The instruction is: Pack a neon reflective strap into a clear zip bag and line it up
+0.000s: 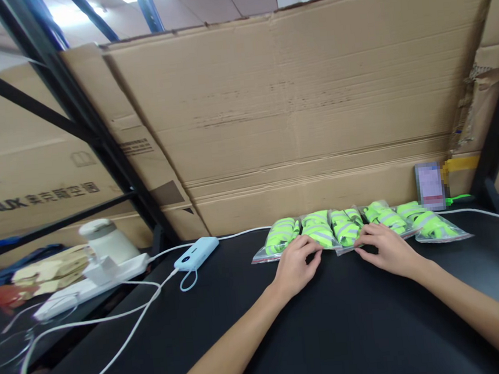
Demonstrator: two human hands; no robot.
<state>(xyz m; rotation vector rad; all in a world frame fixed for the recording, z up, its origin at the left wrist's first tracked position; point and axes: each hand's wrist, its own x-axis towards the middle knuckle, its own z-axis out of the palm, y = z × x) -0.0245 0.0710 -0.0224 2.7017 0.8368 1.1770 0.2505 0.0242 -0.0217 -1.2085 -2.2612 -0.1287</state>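
Note:
Several clear zip bags stand in a row at the back of the black table, each packed with folded neon-green fabric with grey reflective stripes. My left hand point(296, 266) has thumb and fingers drawn together at the lower edge of the second bag from the left point(317, 227). At the front edge of the middle bag point(346, 226), my right hand point(387, 250) pinches with thumb and fingertips. That hand partly covers the fourth bag point(385, 214). The leftmost bag point(281, 235) lies beside my left hand; the rightmost bag point(434, 224) is beyond my right hand.
A tall cardboard sheet point(294, 101) backs the black table point(323, 332). A light blue power bank point(197, 253) with white cables lies left. Further left are a white power strip point(130, 272) and a white bottle point(112, 242). A phone-like blurred object point(430, 185) leans back right.

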